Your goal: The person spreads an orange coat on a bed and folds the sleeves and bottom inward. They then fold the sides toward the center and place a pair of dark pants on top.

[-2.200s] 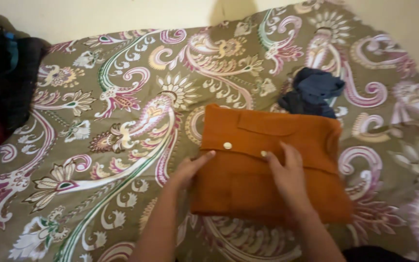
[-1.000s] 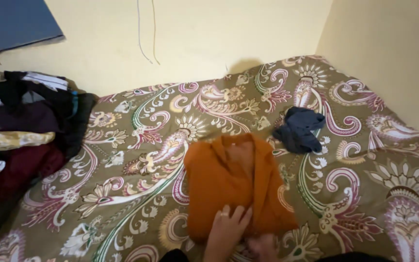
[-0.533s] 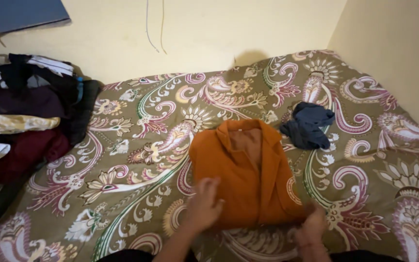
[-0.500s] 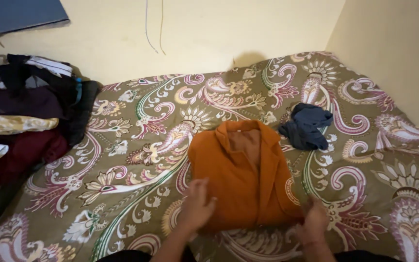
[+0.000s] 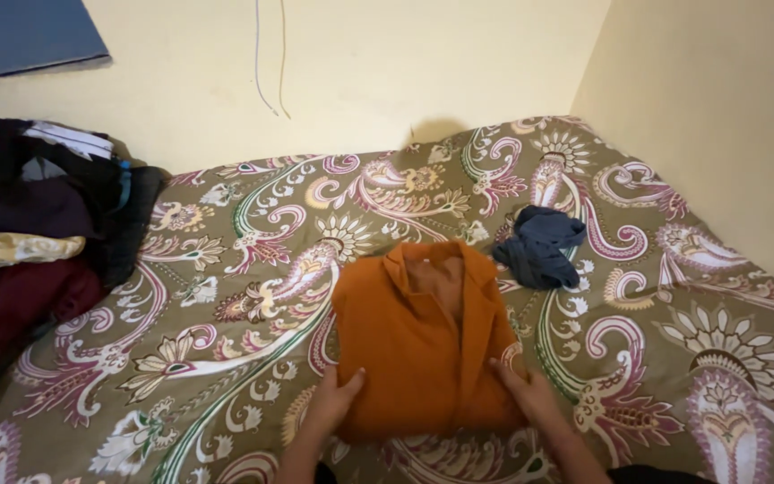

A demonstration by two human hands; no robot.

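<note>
A folded orange shirt (image 5: pixel 418 332) lies on the patterned bedspread (image 5: pixel 226 296), collar away from me. My left hand (image 5: pixel 338 399) grips its near left edge, thumb on top. My right hand (image 5: pixel 523 390) holds the near right edge the same way. Both forearms reach in from the bottom of the head view.
A crumpled dark blue garment (image 5: pixel 537 246) lies just beyond the shirt to the right. A heap of dark, maroon and yellow clothes (image 5: pixel 29 233) sits at the left. Yellow walls (image 5: pixel 423 63) close the bed at the back and right.
The shirt has been turned so its collar points away from me. My hands, hovering beside it half a second ago, now clasp its two near edges.
</note>
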